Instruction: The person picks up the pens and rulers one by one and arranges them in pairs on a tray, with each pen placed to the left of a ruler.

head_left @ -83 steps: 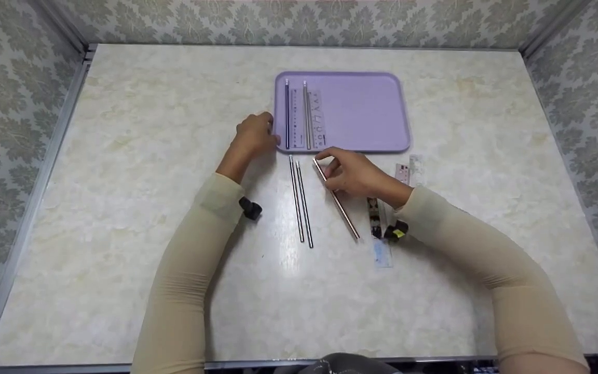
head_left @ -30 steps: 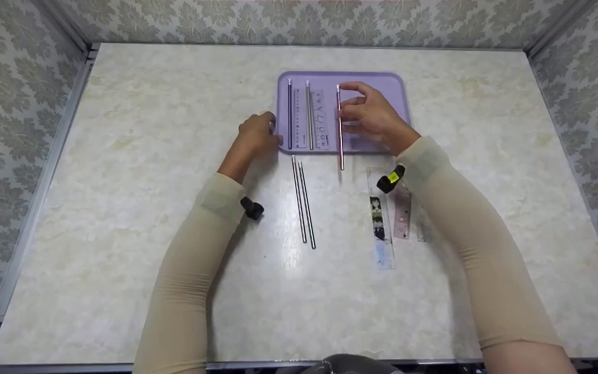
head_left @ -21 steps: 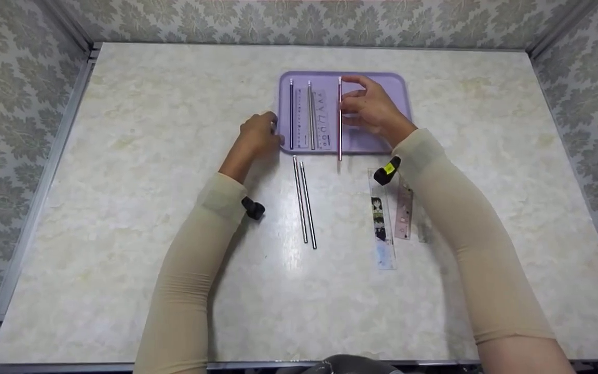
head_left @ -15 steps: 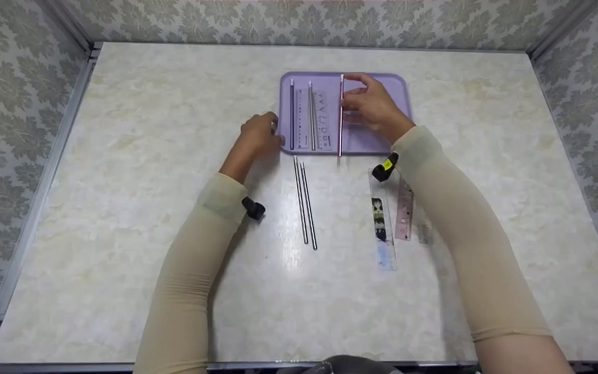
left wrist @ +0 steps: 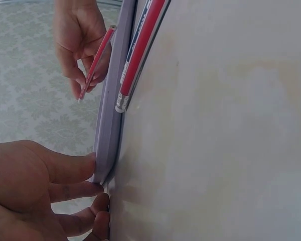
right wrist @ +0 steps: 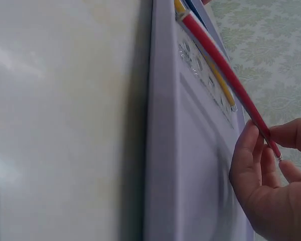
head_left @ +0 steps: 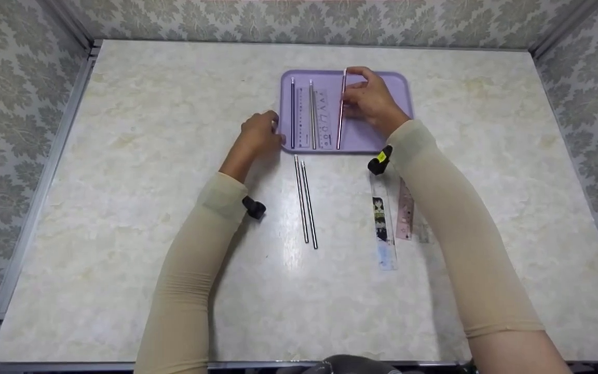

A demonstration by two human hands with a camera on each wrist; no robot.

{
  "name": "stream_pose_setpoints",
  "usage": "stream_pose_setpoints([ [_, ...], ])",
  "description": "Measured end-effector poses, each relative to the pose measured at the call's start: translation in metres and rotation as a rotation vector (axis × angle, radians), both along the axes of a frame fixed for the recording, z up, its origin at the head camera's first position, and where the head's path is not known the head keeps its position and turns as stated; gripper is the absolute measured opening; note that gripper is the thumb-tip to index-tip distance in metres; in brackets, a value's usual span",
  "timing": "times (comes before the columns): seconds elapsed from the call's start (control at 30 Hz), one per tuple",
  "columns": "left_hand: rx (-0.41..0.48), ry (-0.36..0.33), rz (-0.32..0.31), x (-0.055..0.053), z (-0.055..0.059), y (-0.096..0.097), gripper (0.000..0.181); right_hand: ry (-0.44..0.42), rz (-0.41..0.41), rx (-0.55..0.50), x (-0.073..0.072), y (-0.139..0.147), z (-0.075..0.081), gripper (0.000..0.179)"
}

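My right hand [head_left: 374, 101] pinches a red pencil [head_left: 340, 124] near its eraser end, over the purple tray [head_left: 371, 140]. The pencil slants, its lower end close to the tray's near rim; in the right wrist view its red barrel [right wrist: 226, 70] runs between thumb and fingers. At the tray's left near corner, my left hand [head_left: 259, 134] grips the rim, thumb [left wrist: 72, 168] on one side and fingers below. Inside the tray lie a dark blue pencil [head_left: 293, 111], a yellow pencil [right wrist: 223, 88] and two clear rulers, one a stencil ruler [head_left: 325, 124].
Two red-barrelled pencils [head_left: 301, 199] lie side by side on the table before the tray. To their right are a clear ruler with cartoon figures [head_left: 380, 218], a pink ruler [head_left: 405, 218] and another clear ruler [head_left: 423, 234], partly behind my right sleeve.
My right hand has picked the red pencil up from the table and carried it away from me over the tray, lately farther toward the back. My left hand stays at the tray corner.
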State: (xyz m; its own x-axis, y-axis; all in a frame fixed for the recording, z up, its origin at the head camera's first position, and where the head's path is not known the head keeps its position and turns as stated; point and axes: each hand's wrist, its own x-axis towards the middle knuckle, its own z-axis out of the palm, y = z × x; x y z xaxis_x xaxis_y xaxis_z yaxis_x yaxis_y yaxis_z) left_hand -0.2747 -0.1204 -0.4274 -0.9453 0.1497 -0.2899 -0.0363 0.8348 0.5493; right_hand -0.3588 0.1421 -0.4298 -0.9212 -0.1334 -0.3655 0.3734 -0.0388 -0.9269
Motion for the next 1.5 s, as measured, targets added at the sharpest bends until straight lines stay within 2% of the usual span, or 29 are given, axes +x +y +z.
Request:
stream_pose_setpoints([
  [0.27,0.014,0.017,-0.004,0.001,0.000,-0.001,0.048,-0.027,0.003,0.045,-0.005,-0.004,0.001,0.074],
  [0.6,0.006,0.018,-0.004,0.002,0.000,-0.001,0.048,-0.020,0.087,0.274,-0.002,-0.013,0.007,0.074],
  [0.77,0.003,0.000,0.002,0.001,0.001,0.000,0.049,-0.010,0.097,0.378,-0.001,-0.017,0.009,0.073],
  [1.1,0.005,0.022,-0.006,0.001,-0.002,-0.001,0.049,0.074,0.136,0.692,-0.003,-0.029,0.007,0.068],
  [1.4,0.002,0.018,-0.021,0.002,0.000,-0.002,0.048,0.164,0.160,0.812,-0.002,-0.030,0.006,0.066],
  [1.5,0.003,0.014,-0.015,0.002,0.001,-0.001,0.048,0.179,0.167,0.817,-0.001,-0.030,0.006,0.064],
])
